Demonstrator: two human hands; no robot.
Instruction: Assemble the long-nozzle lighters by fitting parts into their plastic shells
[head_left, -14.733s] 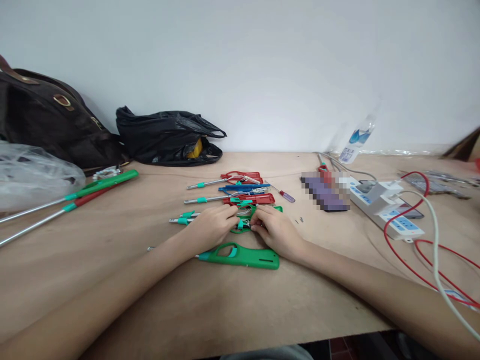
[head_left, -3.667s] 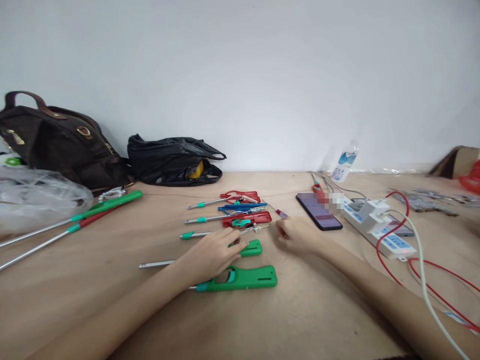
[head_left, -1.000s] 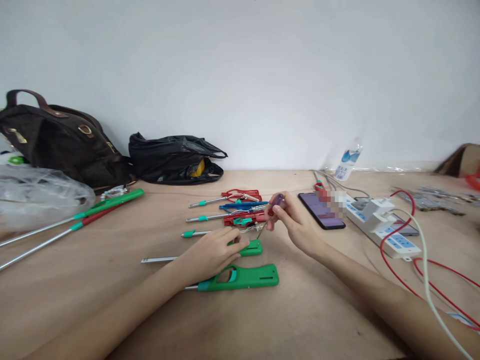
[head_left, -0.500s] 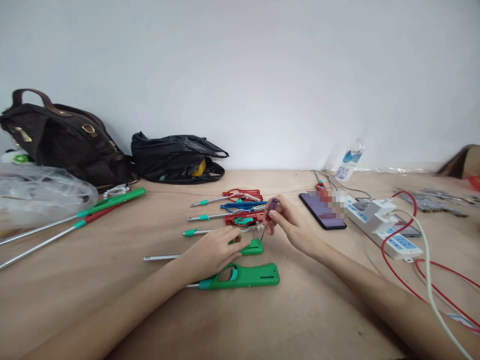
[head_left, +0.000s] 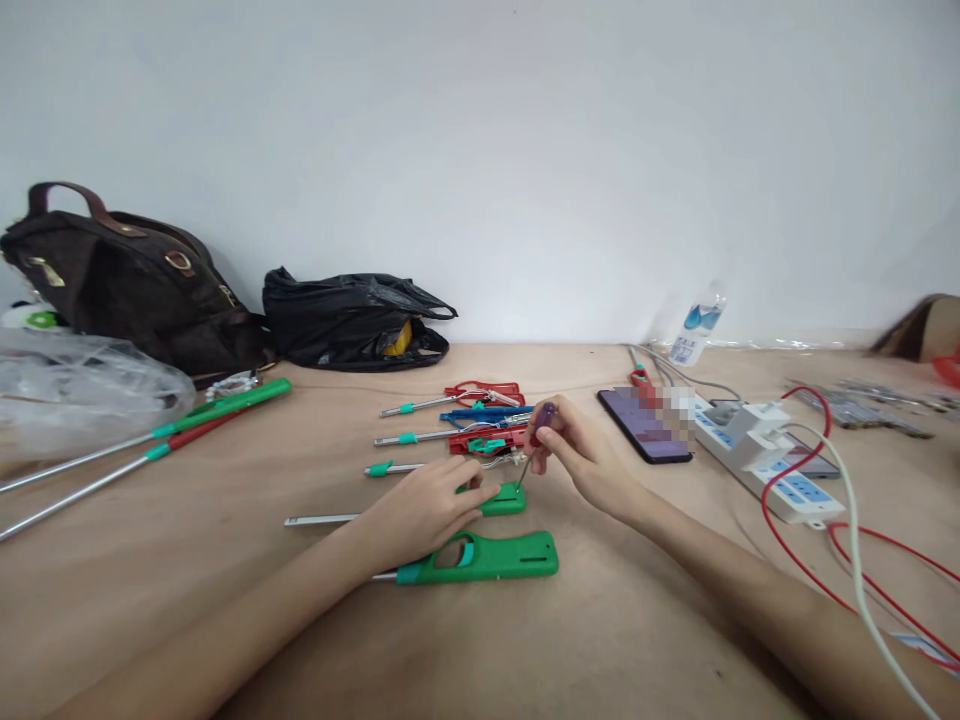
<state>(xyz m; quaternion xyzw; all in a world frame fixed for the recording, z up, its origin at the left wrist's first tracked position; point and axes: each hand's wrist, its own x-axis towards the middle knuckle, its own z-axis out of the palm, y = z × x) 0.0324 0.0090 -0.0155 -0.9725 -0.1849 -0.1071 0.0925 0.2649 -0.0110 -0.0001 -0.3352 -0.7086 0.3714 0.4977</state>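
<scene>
My right hand (head_left: 577,455) is closed round the purple handle of a screwdriver (head_left: 545,412). The thin shaft slants down, its tip at the handle end of a green gas lighter (head_left: 510,499). My left hand (head_left: 435,508) is closed over that same lighter, pressing it against the table and hiding its middle; its metal tube sticks out to the left. Nearer to me lies a second green lighter (head_left: 495,556) with a trigger opening. Beyond my hands are opened lighters: a red one (head_left: 499,393), a blue one (head_left: 480,414) and another red one (head_left: 487,439), with wires and tubes showing.
Two long lighters, a green one (head_left: 225,404) and a red one, lie at left near a clear plastic bag (head_left: 82,390). A black plastic bag (head_left: 337,320) and a dark handbag (head_left: 142,280) stand behind. At right are a phone (head_left: 649,430), a power strip (head_left: 795,492) with cables, and a bottle (head_left: 699,325).
Both hands stay in nearly the same place. The screwdriver's handle has tilted very slightly, its tip still at the green lighter's end.
</scene>
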